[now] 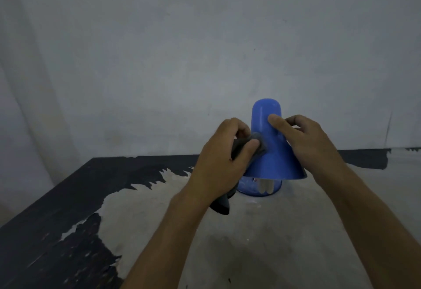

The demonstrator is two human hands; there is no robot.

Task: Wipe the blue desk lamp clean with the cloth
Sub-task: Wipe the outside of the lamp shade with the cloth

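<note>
The blue desk lamp (273, 158) stands on the table, its cone shade facing down over the round blue base, with a white bulb showing under the rim. My left hand (218, 158) grips a dark grey cloth (258, 139) and presses it against the left side of the shade. A loose end of the cloth hangs below my left wrist. My right hand (305, 138) holds the shade's upper right side, thumb on the front and fingers curled behind.
The table (262, 231) has a worn grey top with peeling black paint on its left part and along the back edge. A bare grey wall (205, 49) rises close behind the lamp.
</note>
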